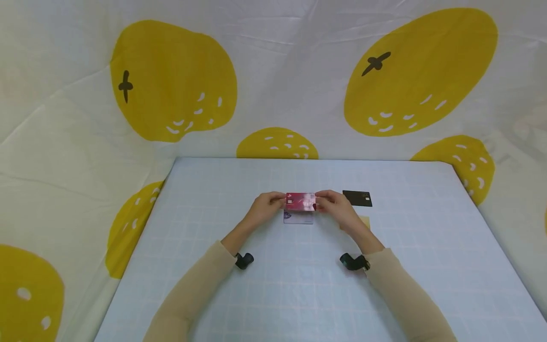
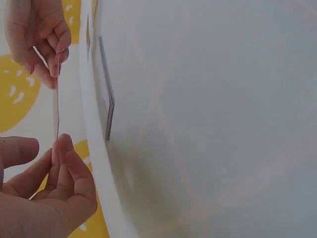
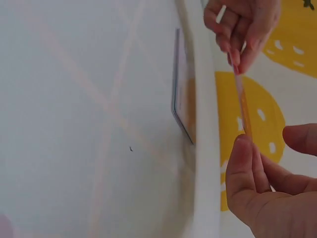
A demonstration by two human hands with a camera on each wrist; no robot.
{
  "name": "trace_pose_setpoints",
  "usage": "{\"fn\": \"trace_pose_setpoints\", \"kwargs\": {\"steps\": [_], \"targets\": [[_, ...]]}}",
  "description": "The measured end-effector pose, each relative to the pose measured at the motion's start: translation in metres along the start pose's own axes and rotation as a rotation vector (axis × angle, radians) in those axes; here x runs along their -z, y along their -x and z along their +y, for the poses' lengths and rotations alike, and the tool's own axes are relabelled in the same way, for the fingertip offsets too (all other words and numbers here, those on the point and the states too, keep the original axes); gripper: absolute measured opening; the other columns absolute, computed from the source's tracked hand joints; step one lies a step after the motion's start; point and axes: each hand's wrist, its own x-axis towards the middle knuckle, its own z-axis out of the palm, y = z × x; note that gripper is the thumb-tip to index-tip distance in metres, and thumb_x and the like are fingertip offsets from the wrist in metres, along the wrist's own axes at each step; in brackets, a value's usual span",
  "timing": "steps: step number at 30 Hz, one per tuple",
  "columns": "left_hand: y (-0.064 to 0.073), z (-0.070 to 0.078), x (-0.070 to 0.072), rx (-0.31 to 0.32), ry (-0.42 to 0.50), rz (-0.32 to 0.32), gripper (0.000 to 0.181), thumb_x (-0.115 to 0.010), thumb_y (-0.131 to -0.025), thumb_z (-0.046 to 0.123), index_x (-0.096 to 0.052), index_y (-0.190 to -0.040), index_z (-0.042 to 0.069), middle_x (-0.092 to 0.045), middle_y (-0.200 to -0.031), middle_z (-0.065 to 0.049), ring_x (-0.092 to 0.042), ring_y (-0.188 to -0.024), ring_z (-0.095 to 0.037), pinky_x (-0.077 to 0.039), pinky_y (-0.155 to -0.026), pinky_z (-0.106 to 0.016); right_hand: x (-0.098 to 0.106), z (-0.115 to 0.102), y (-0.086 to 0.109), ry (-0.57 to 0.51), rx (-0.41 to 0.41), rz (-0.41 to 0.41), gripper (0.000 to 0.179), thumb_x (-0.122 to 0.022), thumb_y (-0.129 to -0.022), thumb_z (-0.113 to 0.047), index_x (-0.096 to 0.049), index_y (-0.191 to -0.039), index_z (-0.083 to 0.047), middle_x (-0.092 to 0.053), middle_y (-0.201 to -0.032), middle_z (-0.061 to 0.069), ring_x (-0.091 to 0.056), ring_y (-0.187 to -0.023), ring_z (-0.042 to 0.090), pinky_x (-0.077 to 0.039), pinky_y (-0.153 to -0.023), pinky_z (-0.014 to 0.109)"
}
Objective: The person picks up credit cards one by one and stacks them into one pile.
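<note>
Both hands hold a red and pink bank card (image 1: 300, 201) level by its two short ends, with its chip side facing up. My left hand (image 1: 266, 206) grips the left end, and my right hand (image 1: 336, 205) grips the right end. Edge-on, the card (image 2: 56, 106) is a thin strip between the fingertips in the left wrist view. Just below it in the head view a pale card (image 1: 298, 218) lies partly covered; in the right wrist view this card's (image 3: 181, 94) edges appear slightly fanned or doubled, and I cannot tell if it is a stack.
A black card (image 1: 357, 198) lies on the table right of my right hand. A yellow card (image 1: 365, 221) is partly hidden beneath the right forearm. The pale checked tablecloth (image 1: 290, 294) meets a white curtain with yellow fruit shapes (image 1: 175, 80) at the back.
</note>
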Motion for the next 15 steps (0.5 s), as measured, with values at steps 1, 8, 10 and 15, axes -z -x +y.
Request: {"fn": "trace_pose_setpoints", "kwargs": {"steps": [1, 8, 10, 15], "targets": [[0.002, -0.001, 0.000, 0.003, -0.004, 0.004, 0.029, -0.060, -0.101, 0.020, -0.069, -0.125, 0.005, -0.071, -0.113, -0.005, -0.064, -0.101, -0.019, -0.051, -0.092, -0.038, -0.001, 0.001, 0.001, 0.000, -0.005, -0.010, 0.039, -0.056, -0.103, -0.029, -0.059, -0.133, -0.003, -0.063, -0.122, 0.016, -0.064, -0.104, 0.030, -0.052, -0.093, 0.038], [0.012, -0.011, -0.003, 0.016, -0.038, 0.012, 0.031, -0.060, -0.101, 0.025, -0.069, -0.125, 0.007, -0.069, -0.120, -0.006, -0.062, -0.112, -0.022, -0.047, -0.098, -0.043, -0.011, 0.007, 0.003, 0.028, -0.037, -0.019, 0.037, -0.056, -0.103, -0.028, -0.060, -0.131, -0.004, -0.065, -0.116, 0.013, -0.061, -0.098, 0.027, -0.053, -0.086, 0.036], [0.013, -0.013, -0.004, 0.019, -0.037, 0.007, 0.030, -0.061, -0.101, 0.026, -0.070, -0.124, 0.007, -0.069, -0.119, -0.005, -0.062, -0.112, -0.022, -0.047, -0.098, -0.043, -0.012, 0.010, 0.003, 0.046, -0.048, -0.017, 0.037, -0.056, -0.103, -0.029, -0.061, -0.131, -0.005, -0.065, -0.115, 0.013, -0.060, -0.096, 0.027, -0.053, -0.083, 0.034], [0.016, -0.016, -0.006, 0.019, -0.034, -0.005, 0.030, -0.061, -0.101, 0.026, -0.070, -0.123, 0.007, -0.069, -0.119, -0.006, -0.061, -0.113, -0.021, -0.047, -0.098, -0.042, -0.015, 0.015, 0.004, 0.075, -0.090, -0.021, 0.037, -0.057, -0.103, -0.032, -0.061, -0.131, -0.009, -0.064, -0.117, 0.010, -0.060, -0.099, 0.026, -0.052, -0.084, 0.033]]}}
